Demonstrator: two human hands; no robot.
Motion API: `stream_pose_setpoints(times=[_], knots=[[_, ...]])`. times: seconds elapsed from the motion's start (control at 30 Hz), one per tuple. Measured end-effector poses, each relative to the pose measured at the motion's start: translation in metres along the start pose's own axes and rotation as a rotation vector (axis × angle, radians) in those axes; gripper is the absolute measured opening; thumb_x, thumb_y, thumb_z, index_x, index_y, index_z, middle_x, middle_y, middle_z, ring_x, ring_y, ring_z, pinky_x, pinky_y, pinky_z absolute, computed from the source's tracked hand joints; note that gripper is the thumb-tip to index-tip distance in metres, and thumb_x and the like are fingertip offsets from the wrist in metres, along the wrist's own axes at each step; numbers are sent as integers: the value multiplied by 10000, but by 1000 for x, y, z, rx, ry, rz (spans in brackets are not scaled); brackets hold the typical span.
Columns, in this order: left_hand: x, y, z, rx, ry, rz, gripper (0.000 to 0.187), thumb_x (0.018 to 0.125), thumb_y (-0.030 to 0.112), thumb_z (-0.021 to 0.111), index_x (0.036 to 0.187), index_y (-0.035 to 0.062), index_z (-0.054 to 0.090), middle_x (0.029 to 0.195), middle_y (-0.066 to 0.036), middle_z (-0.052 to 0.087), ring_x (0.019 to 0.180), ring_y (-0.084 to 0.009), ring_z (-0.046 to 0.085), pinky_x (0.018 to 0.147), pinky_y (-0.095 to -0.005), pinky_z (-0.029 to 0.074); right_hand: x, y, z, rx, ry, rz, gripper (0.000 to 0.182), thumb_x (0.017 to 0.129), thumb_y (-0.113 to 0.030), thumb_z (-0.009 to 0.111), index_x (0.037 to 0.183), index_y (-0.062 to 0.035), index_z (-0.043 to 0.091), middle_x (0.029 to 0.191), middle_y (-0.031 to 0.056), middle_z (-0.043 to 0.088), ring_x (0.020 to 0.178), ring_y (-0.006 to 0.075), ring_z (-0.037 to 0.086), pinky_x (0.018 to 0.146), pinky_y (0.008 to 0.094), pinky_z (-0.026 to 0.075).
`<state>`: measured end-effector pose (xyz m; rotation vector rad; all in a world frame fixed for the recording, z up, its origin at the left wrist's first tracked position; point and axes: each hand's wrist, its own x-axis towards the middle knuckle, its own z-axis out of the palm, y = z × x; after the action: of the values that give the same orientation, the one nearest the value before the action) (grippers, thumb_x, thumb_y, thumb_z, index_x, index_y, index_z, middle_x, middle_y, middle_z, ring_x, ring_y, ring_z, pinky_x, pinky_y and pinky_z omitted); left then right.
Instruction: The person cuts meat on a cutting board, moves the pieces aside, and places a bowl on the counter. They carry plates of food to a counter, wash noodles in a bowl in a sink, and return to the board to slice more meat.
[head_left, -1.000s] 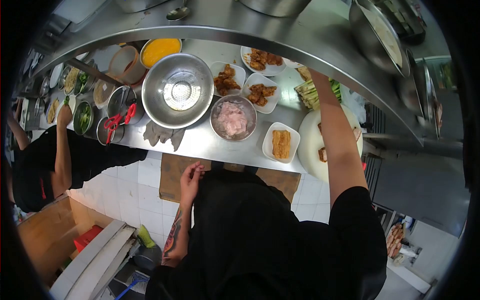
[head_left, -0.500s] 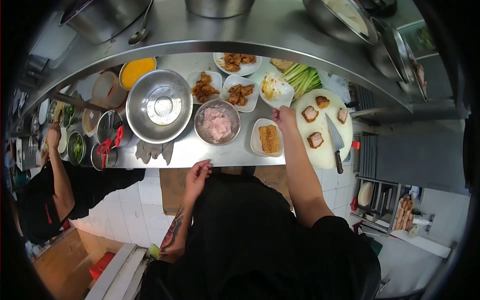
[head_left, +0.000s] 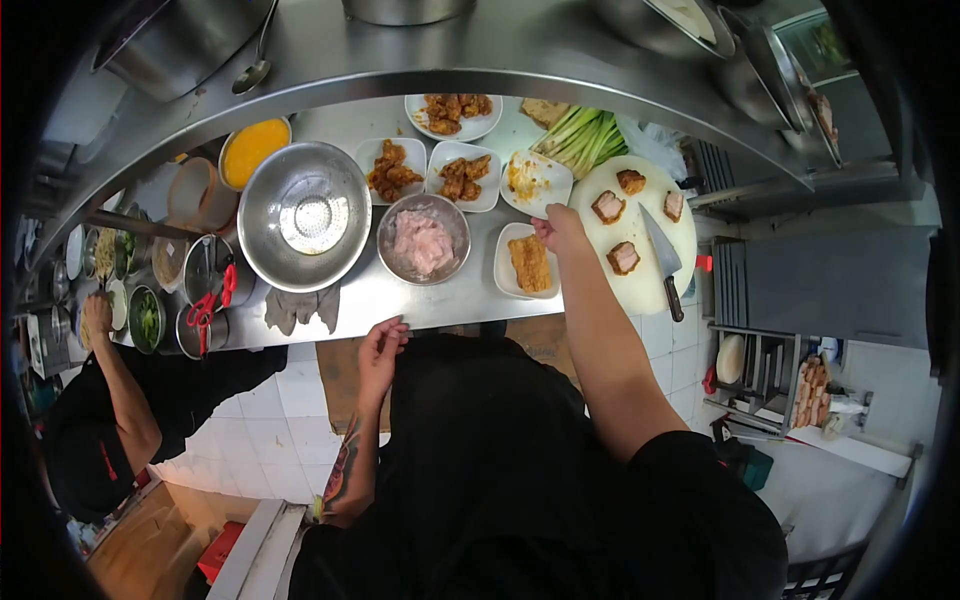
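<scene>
My right hand [head_left: 560,228] is closed at the near corner of a white square bowl [head_left: 538,178] smeared with orange sauce, its fingers seeming to pinch the rim. Below this hand sits another white bowl [head_left: 507,285] with a golden-brown scored block [head_left: 529,264] in it. My left hand [head_left: 380,352] hangs in front of the counter edge with loosely curled fingers and holds nothing. A steel bowl [head_left: 463,262] of pale pink paste [head_left: 424,243] stands beyond it. White bowls of brown glazed pieces [head_left: 463,178] stand to the left of the sauce-smeared bowl.
At right, a white round board [head_left: 650,290] carries a knife [head_left: 660,255] and several browned meat chunks [head_left: 623,259]. Green stalks [head_left: 588,140] lie behind it. A big steel bowl [head_left: 258,255] and red-handled scissors [head_left: 202,310] are leftward. A co-worker's hand [head_left: 97,315] works far left. A steel shelf [head_left: 450,75] overhangs.
The whole view has shifted slightly. The sauce-smeared bowl has come a little nearer to me, with my right hand still at its near corner. The co-worker's hand has moved down.
</scene>
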<state>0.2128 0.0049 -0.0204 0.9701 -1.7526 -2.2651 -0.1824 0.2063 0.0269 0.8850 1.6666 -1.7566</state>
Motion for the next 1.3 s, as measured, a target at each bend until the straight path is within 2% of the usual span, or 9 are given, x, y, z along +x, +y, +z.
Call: stream_pose_setpoints(times=[0.13, 0.23, 0.47, 0.6, 0.77, 0.93, 1.1, 1.2, 1.3], knots=[[-9, 6, -10, -38, 63, -13, 306, 1088, 208, 587, 1331, 32, 651, 1164, -60, 727, 962, -121, 661, 856, -272, 535, -37, -3, -3, 124, -12, 8, 172, 1013, -126, 560, 1104, 10, 506, 886, 204, 596, 620, 254, 599, 455, 333, 411], [-14, 3, -15, -40, 93, -12, 312, 1089, 217, 588, 1331, 31, 652, 1170, -63, 725, 964, -123, 660, 860, -275, 537, -60, 0, -5, -139, -75, -78, 352, 1051, -217, 587, 1277, 36, 491, 1009, 197, 636, 739, 274, 686, 509, 344, 518], [19, 30, 29, -124, 122, -89, 421, 1065, 226, 620, 1422, 18, 538, 1179, -88, 693, 951, -151, 683, 779, -285, 566, 14, -23, 49, -1137, 51, -1367, 229, 947, -160, 601, 1092, -119, 774, 1105, 169, 760, 887, 366, 729, 820, 388, 587], [64, 56, 77, -84, 441, -41, 253, 1020, 197, 663, 1141, 7, 547, 984, -100, 655, 812, -207, 716, 643, -298, 597, 59, -80, 109, -1308, -146, -1240, 269, 915, -147, 596, 1119, -139, 770, 1119, 141, 764, 998, 338, 729, 876, 403, 573], [75, 45, 78, -204, 445, -90, 201, 942, 82, 661, 934, 54, 462, 872, -120, 658, 744, -179, 691, 602, -304, 591, 68, -114, 147, -1926, -677, -706, 412, 892, -83, 657, 1298, -120, 720, 1252, 146, 736, 1167, 267, 696, 1001, 363, 543], [45, 38, 66, -266, 468, -73, 210, 937, 70, 672, 894, 69, 466, 801, -105, 653, 669, -184, 678, 599, -309, 607, 87, -109, 147, -1708, -941, -530, 452, 892, -50, 656, 1342, -71, 691, 1053, 82, 761, 899, 171, 727, 819, 332, 596], [24, 37, 57, -253, 482, -77, 164, 950, 102, 700, 958, 41, 548, 804, -84, 656, 686, -174, 680, 596, -282, 585, 80, -109, 145, -1610, -883, -613, 416, 895, -75, 662, 1309, -39, 697, 1063, 90, 758, 908, 191, 720, 817, 340, 580], [15, 58, 65, 675, 808, 207, 269, 984, 137, 691, 1202, -17, 664, 1008, -59, 695, 820, -132, 670, 661, -302, 548, 181, -89, 142, -1547, -696, -982, 412, 901, -104, 665, 1304, -25, 689, 1121, 98, 743, 983, 200, 700, 874, 354, 553], [18, 114, 113, 190, 770, 221, 320, 990, 163, 687, 1256, -7, 634, 1152, -107, 685, 872, -162, 678, 740, -344, 574, 212, -104, 140, -1613, -814, -1077, 442, 901, -129, 672, 1331, -30, 664, 1169, 95, 722, 1058, 201, 669, 930, 356, 521]])
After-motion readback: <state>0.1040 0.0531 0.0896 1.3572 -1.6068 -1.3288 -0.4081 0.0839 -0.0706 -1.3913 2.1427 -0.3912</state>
